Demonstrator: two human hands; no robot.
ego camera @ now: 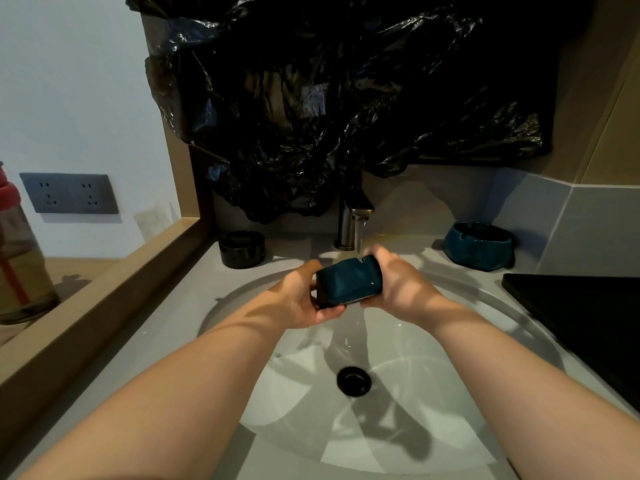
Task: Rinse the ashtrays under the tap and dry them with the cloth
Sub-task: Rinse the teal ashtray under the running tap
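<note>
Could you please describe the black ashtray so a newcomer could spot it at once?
Find the tap behind the sink. The black ashtray stands on the counter left of it. It alone is black; the right ashtray and the held ashtray are teal.

A glossy teal ashtray point(349, 280) is tipped on its side over the sink point(433, 393), gripped between the left hand point(301, 301) and the right hand point(398, 284). Water from the running tap point(348, 220) strikes its top edge. A second teal ashtray point(478, 245) stands upright on the table point(173, 323) at 2 o'clock. A round black ashtray point(242, 249) stands at 10 o'clock.
</note>
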